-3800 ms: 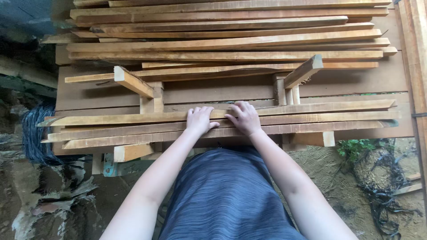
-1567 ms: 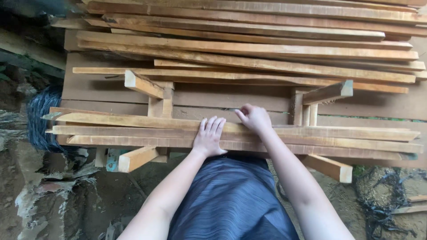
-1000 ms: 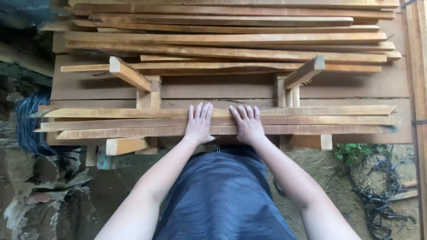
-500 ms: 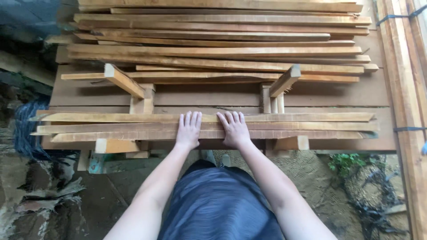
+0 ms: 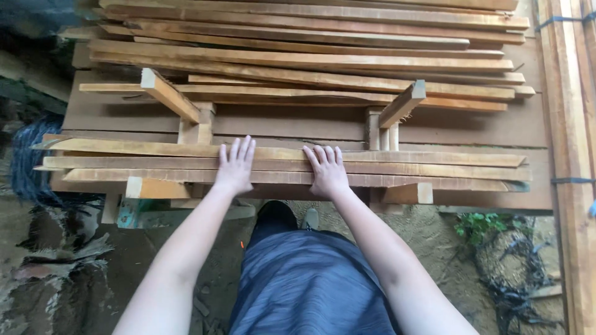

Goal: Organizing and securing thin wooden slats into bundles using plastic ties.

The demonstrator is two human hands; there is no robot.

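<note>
Ground: a sandy dirt floor (image 5: 434, 236) is lying nearest, with a green plant (image 5: 478, 224) and dark tangled strapping (image 5: 521, 273) at the near right.
Wearer: a grey-blue garment (image 5: 310, 285) is filling the near middle, and a dark shoe (image 5: 276, 214) is showing just beyond it.
Left hand: the left hand (image 5: 234, 167) is resting palm down on the near slats (image 5: 434, 170), its fingers (image 5: 239, 149) spread flat and released, gripping nothing.
Right hand: the right hand (image 5: 328, 170) is lying flat just right of it, near but apart, its fingers (image 5: 323, 155) likewise open on the wood and closing on nothing.
Near slats: three long thin wooden strips are lying side by side, running left to right across two cross supports.
Supports: a left wooden support (image 5: 167, 94) and a right wooden support (image 5: 402, 104) are sticking out, near to far, under the slats; each is sitting on short upright blocks.
Worktop: the worktop (image 5: 298, 121) of dark brown boards is showing bare between the near slats and the far stack.
Far stack: a slat pile (image 5: 310, 56) is lying at the far side, its strips running left to right, some overlapping.
Right edge: long bundled timbers (image 5: 568, 124) are running near to far, bound with a blue strap (image 5: 571, 181).
Left edge: a dark blue coil (image 5: 28, 161) is lying on the ground.
</note>
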